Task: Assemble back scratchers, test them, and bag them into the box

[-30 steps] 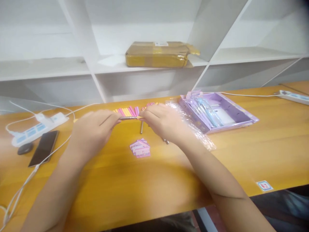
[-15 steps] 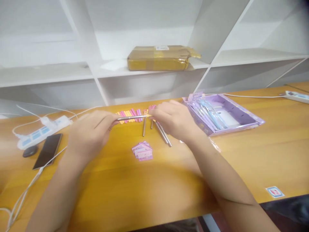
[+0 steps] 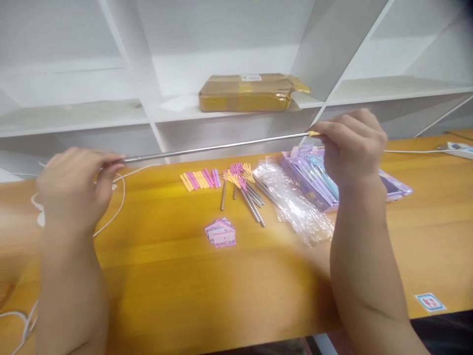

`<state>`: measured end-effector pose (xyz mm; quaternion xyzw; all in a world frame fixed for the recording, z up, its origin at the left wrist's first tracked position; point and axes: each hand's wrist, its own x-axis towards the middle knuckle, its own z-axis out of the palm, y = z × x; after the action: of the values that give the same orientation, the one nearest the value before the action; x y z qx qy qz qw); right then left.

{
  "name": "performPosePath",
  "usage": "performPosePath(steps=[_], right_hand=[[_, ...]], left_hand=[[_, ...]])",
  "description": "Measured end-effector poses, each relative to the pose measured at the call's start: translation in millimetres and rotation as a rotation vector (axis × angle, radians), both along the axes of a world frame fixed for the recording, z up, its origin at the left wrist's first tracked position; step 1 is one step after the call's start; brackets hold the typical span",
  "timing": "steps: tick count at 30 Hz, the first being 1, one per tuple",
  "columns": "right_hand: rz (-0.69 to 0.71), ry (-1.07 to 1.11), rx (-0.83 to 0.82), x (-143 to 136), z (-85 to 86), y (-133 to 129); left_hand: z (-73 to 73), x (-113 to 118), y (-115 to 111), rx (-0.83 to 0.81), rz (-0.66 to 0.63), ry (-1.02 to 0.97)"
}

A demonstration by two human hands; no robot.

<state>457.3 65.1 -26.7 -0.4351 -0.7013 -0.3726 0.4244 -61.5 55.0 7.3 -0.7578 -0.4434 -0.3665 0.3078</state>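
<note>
Between my two hands stretches a long, thin telescopic back scratcher (image 3: pixel 218 147), its metal rod drawn out above the table. My left hand (image 3: pixel 76 185) pinches the thicker end of the rod. At the other end, my right hand (image 3: pixel 353 143) is closed round the yellow head, of which only a small part shows. Below the rod lie several short back scratchers (image 3: pixel 252 202) with pink and yellow hand-shaped heads. Beside them is a row of pink, yellow and purple sleeves (image 3: pixel 199 179). A small fanned stack of pink-purple cards (image 3: pixel 221 232) lies nearer to me.
Clear plastic bags (image 3: pixel 295 202) lie right of the back scratchers, against a purple box (image 3: pixel 399 189) holding wrapped items. A taped carton (image 3: pixel 246 93) sits on the white shelf. White cables (image 3: pixel 121 197) run along the left, and a sticker (image 3: pixel 430 301) marks the front right edge.
My hands have moved apart and up, and the back scratcher's rod has lengthened greatly between them. The plastic bags and short back scratchers, partly covered by my right hand before, now show.
</note>
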Motion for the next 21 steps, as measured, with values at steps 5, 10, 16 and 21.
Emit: performPosePath(steps=[5, 10, 16, 21], right_hand=[[-0.155, 0.161, 0.185, 55.4, -10.8, 10.4], [-0.198, 0.223, 0.267, 82.0, -13.8, 6.4], [-0.221, 0.211, 0.154, 92.0, -16.3, 6.4], [-0.258, 0.259, 0.063, 89.4, -10.6, -5.4]], left_hand=[[-3.9, -39.0, 21.2, 0.173, 0.014, -0.053], [-7.8, -50.0, 28.7, 0.288, -0.036, -0.035], [-10.8, -21.7, 22.4, 0.143, -0.006, 0.003], [-10.4, -31.2, 24.5, 0.200, 0.153, -0.129]])
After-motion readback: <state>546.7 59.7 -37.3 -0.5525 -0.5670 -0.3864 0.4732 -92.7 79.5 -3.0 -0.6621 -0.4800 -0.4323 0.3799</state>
